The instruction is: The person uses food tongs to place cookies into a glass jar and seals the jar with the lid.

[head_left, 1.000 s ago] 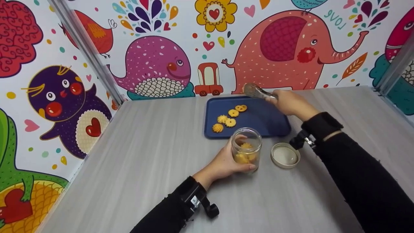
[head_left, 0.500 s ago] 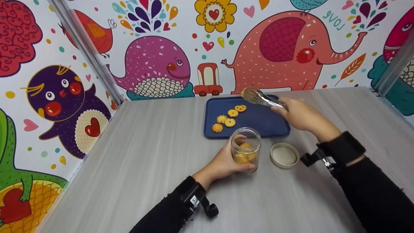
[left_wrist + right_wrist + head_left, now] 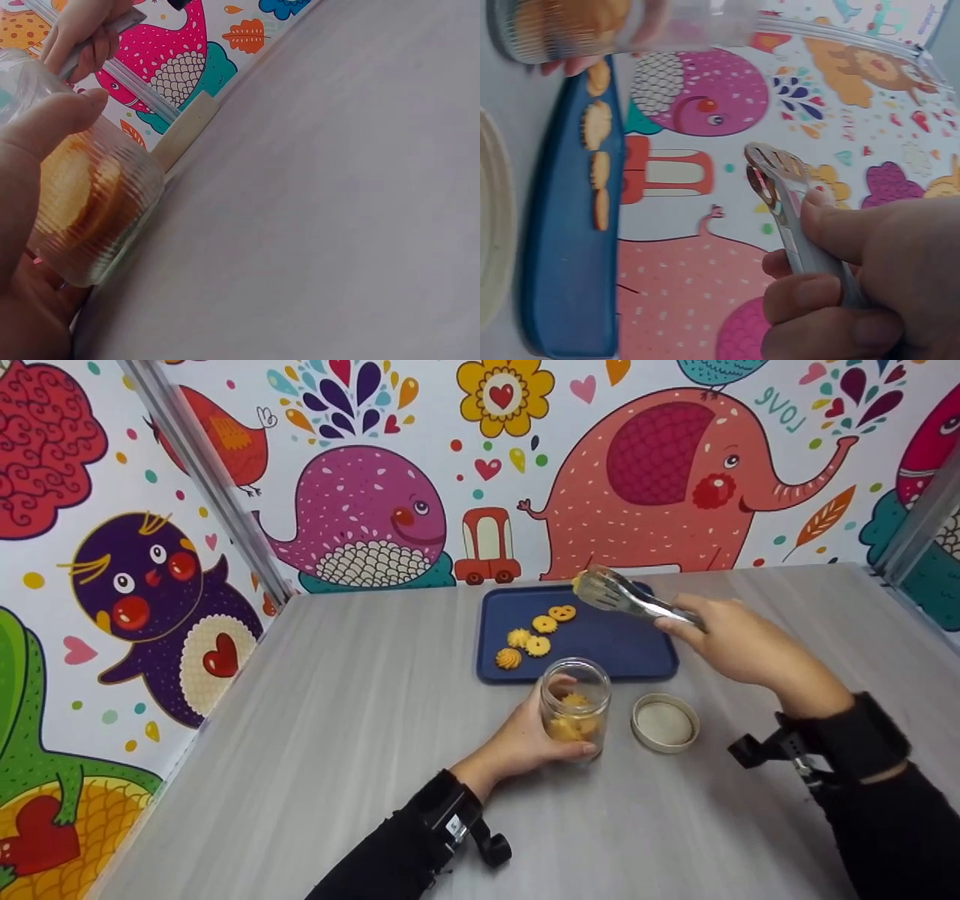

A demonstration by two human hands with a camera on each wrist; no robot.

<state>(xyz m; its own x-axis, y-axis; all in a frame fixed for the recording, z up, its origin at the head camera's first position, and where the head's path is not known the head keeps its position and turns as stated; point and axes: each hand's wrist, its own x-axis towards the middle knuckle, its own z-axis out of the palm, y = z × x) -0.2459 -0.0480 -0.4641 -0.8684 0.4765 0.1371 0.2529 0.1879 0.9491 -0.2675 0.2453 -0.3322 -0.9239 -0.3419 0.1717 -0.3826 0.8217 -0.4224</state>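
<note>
My left hand (image 3: 517, 742) holds a clear glass jar (image 3: 576, 664) upright on the table, thumb across its near side. Several golden cookies (image 3: 576, 725) lie in its lower part; the left wrist view shows them close through the ribbed glass (image 3: 131, 169). In my right hand (image 3: 757, 649) is a pair of metal tongs (image 3: 634, 598), raised above the tray's far side. A yellowish bit, apparently a cookie (image 3: 577, 583), shows at the tongs' tip, mostly hidden by the slotted blade. Several cookies (image 3: 538, 646) lie on the left part of the blue tray (image 3: 622, 649).
A round, pale lid (image 3: 665, 724) lies just right of the jar. The grey table (image 3: 360, 720) meets printed walls (image 3: 495, 450) at the back and left. The tray stands beyond the jar, near the back wall.
My right hand has moved right and towards me with the tongs, which have turned to show their slotted blade. The left hand and jar have stayed in place.
</note>
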